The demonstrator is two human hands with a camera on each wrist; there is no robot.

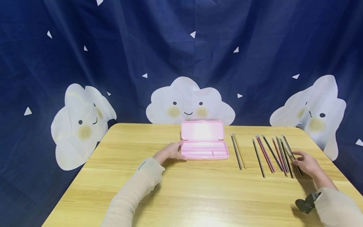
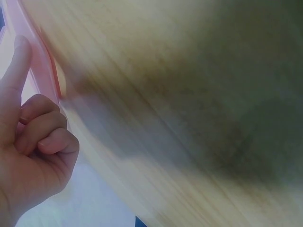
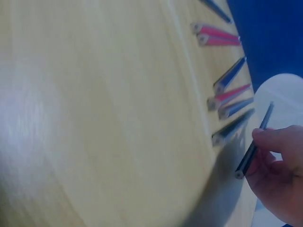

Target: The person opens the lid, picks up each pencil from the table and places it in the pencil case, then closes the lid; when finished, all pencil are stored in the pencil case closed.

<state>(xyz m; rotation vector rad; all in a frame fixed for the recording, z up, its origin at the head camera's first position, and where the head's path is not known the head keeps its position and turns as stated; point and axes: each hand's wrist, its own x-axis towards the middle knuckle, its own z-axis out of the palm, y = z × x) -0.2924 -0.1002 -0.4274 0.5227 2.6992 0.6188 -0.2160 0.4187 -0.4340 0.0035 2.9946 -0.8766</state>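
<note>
An open pink pencil case (image 1: 204, 158) stands near the table's far edge, its lid (image 1: 202, 130) tilted up behind the divided tray. Thumb and fingers of my left hand (image 1: 172, 150) hold its left end. The left wrist view has one finger straight against the pink wall (image 2: 45, 71), the other visible fingers curled. At the right, my right hand (image 1: 307, 164) pinches a dark pencil (image 3: 247, 160) between thumb and fingers. Just left of that hand lie several dark and reddish pencils (image 1: 265, 153), roughly side by side. Whether the held pencil touches the table I cannot tell.
Between the case and the main group lie a dark pencil (image 1: 236, 151) and a yellowish pencil (image 1: 239, 150). The wooden table (image 1: 198, 195) has rounded far corners. Behind it hangs a dark blue curtain (image 1: 170, 47) with white clouds.
</note>
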